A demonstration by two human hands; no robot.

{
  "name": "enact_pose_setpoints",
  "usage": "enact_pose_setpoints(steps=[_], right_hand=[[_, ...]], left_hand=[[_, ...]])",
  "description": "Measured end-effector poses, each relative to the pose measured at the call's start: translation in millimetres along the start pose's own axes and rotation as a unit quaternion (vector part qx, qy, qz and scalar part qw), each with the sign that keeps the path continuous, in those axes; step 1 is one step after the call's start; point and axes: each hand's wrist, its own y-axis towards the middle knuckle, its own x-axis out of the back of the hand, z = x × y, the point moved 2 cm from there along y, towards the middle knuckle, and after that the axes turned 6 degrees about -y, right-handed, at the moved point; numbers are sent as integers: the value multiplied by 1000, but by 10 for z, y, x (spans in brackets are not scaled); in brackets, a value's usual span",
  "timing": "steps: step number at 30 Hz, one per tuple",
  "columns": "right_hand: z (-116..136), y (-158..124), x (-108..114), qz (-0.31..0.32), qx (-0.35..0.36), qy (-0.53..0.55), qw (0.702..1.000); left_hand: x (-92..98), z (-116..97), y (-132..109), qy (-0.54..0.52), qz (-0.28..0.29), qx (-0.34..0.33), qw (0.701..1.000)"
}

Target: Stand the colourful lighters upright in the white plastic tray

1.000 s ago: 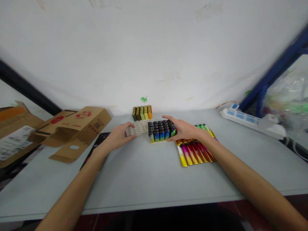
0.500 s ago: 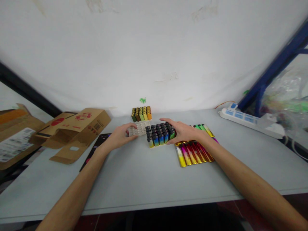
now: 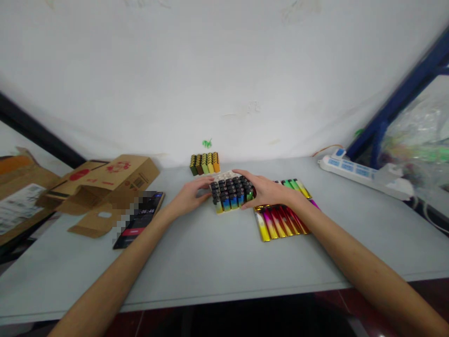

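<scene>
A white slotted tray (image 3: 224, 177) packed with upright black-capped lighters (image 3: 231, 193) in blue, yellow and green sits on the grey table (image 3: 217, 257). My left hand (image 3: 191, 196) presses against the tray's left side, fingers curled onto it. My right hand (image 3: 268, 189) cups the tray's right end, fingers curved over the caps. Most of the tray is hidden by the lighters and my hands.
Shiny pink, red and gold lighters (image 3: 282, 223) lie flat to the right, with green ones (image 3: 294, 185) behind. A small row of lighters (image 3: 205, 164) stands by the wall. A phone (image 3: 140, 219), cardboard boxes (image 3: 105, 185) and a power strip (image 3: 361, 175) are nearby.
My left hand has slid right along the tray, from its empty left end up to the lighters. The phone beside it has come into view. The tray now looks turned, with its empty slots hidden.
</scene>
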Motion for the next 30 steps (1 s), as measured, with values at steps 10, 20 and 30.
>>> enact_pose_setpoints(steps=[10,20,30], right_hand=[[3,-47,-41,11,-23,-7,1000],[57,9,-43,-21,64,-26,997],[84,67,-39,-30,63,-33,997]], left_hand=[[-71,-32,-43,111,12,-41,993],[-42,-47,-63,121,4,-48,991],[24,33,-96,125,18,-27,992]])
